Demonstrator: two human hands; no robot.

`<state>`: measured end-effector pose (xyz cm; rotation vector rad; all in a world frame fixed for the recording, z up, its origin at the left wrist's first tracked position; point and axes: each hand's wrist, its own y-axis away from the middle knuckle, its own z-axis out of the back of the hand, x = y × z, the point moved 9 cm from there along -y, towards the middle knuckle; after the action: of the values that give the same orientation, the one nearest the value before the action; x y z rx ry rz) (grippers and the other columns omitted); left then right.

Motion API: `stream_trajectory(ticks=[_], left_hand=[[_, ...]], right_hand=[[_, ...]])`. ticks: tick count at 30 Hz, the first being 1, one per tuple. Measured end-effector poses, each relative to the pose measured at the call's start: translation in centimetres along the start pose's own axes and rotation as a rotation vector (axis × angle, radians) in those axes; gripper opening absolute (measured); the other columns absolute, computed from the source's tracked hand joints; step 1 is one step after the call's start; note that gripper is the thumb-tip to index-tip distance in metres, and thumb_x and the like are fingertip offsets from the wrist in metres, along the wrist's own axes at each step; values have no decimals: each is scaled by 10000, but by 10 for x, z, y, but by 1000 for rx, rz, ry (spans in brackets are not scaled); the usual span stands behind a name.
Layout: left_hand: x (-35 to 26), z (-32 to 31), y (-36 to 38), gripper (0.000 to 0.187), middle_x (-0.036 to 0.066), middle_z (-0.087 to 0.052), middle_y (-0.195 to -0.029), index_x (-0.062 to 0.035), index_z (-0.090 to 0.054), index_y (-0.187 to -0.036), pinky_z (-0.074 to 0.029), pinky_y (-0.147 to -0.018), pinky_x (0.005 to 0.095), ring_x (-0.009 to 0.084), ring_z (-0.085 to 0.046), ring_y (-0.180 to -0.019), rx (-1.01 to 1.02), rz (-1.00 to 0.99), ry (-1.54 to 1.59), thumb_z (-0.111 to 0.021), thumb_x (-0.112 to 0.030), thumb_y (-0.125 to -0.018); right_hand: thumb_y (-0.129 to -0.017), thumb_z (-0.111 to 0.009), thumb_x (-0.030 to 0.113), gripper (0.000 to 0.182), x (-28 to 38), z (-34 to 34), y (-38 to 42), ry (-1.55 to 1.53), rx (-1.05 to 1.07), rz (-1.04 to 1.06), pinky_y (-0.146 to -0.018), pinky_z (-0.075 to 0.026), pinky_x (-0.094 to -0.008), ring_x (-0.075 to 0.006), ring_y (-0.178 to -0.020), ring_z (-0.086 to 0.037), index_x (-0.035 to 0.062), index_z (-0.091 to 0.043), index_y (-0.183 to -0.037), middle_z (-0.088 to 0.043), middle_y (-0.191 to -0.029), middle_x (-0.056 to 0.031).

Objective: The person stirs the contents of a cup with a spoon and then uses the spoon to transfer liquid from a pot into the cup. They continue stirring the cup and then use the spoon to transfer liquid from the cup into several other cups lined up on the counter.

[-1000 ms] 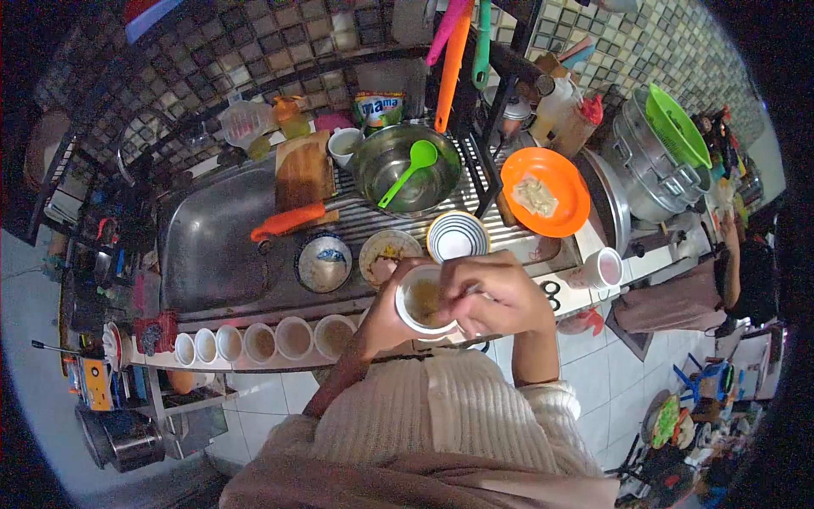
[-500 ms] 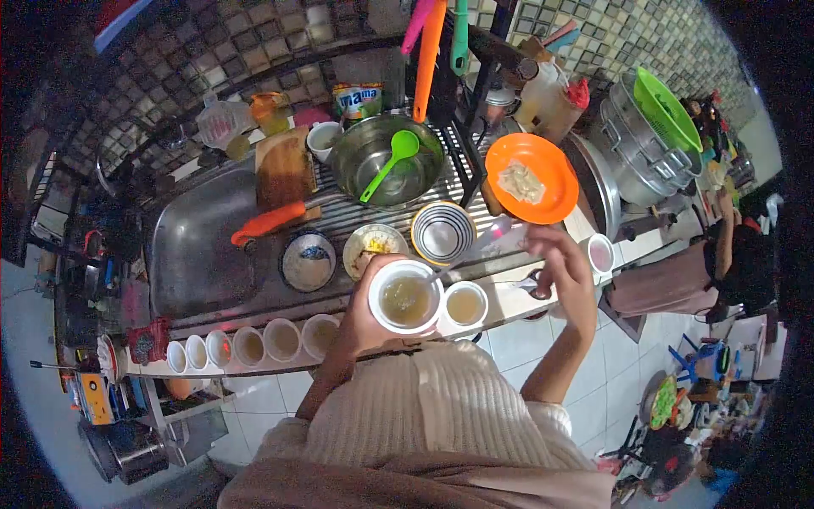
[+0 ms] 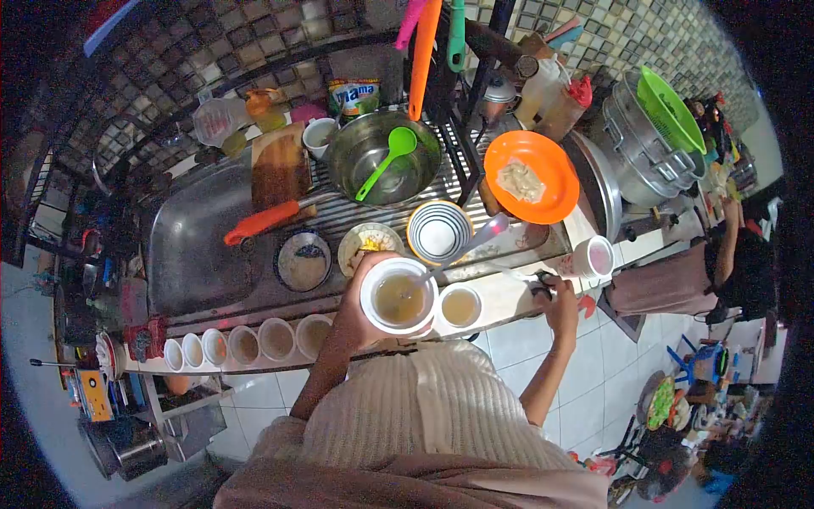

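Note:
My left hand (image 3: 360,297) is wrapped around a white cup (image 3: 365,307) of pale yellowish liquid. A translucent spoon (image 3: 462,246) leans in that cup, its handle pointing up and right. Just right of it, a second white cup (image 3: 460,306) of similar liquid stands on the counter edge. My right hand (image 3: 560,304) is low at the counter edge, fingers closed at the dark handles of what look like scissors (image 3: 540,285). Close by stands a cup with pinkish contents (image 3: 597,256).
Several filled cups (image 3: 276,338) line the front edge, left. Behind are a sink (image 3: 199,246), a steel pot (image 3: 348,174) with a green ladle (image 3: 400,142), patterned bowls (image 3: 305,261) and an orange plate (image 3: 555,199). A person (image 3: 670,276) stands at the right.
My right hand has come down from above the counter to the scissors and closed there. The spoon in the held cup is no longer near my right fingers. My left hand still holds the cup.

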<state>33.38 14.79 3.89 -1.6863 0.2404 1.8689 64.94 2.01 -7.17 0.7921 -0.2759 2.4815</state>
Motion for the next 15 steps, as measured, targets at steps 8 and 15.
stream_trajectory(ticks=[8, 15], left_hand=[[9, 1, 1, 869, 99, -511, -1049, -33, -399, -1102, -388, -889, 334, 193, -510, -990, -3, 39, 34, -871, -169, -385], [6, -3, 0, 883, 87, -511, -1052, -39, -391, -1121, -389, -887, 325, 184, -507, -994, -14, 46, -9, -872, -175, -392]], right_hand=[[-692, -657, 322, 392, -18, 11, 13, 258, -39, -376, -696, -423, -428, -321, -876, -535, 96, -496, -969, -543, -911, -140], [-722, -644, 320, 383, 21, 25, 23, 446, -155, -524, -630, -435, -436, -331, -775, -566, 66, -490, -965, -562, -921, -142]])
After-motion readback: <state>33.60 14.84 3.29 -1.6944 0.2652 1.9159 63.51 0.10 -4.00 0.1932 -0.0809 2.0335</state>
